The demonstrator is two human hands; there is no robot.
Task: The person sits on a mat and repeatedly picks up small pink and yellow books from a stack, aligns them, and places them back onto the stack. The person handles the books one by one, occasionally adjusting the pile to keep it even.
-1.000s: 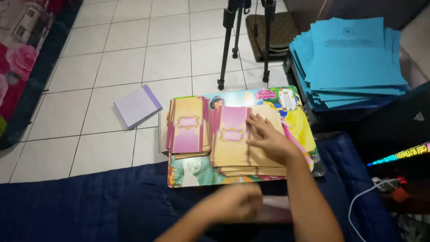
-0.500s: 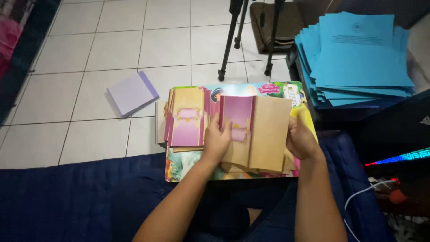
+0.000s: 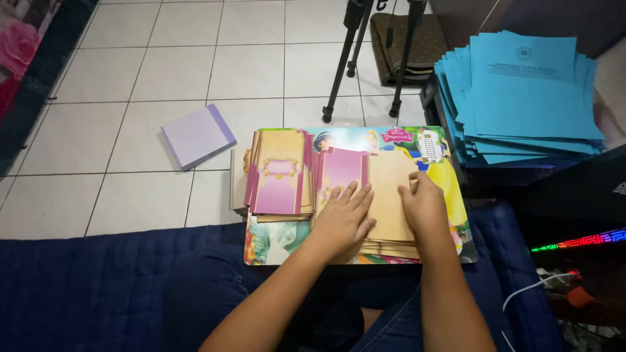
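Observation:
My left hand (image 3: 343, 218) lies flat, fingers spread, on an opened tan and pink card (image 3: 368, 189) atop a pile of similar cards. My right hand (image 3: 424, 202) presses on the tan right-hand leaf of that same card. Both hands rest on the card without gripping it. To the left sits a second stack of folded pink and tan cards (image 3: 279, 175). Both piles rest on a colourful cartoon-printed lap board (image 3: 450, 163) over my knees.
A lilac notepad (image 3: 197, 135) lies on the white tiled floor. Tripod legs (image 3: 345, 62) stand beyond the board. A tall pile of blue sheets (image 3: 525, 98) is at the right. A dark blue quilt (image 3: 85, 287) covers the near floor; a white cable (image 3: 528, 296) lies at right.
The card that both hands held up half a second ago now lies flat on the pile, with both palms pressed on it. The view has shifted slightly.

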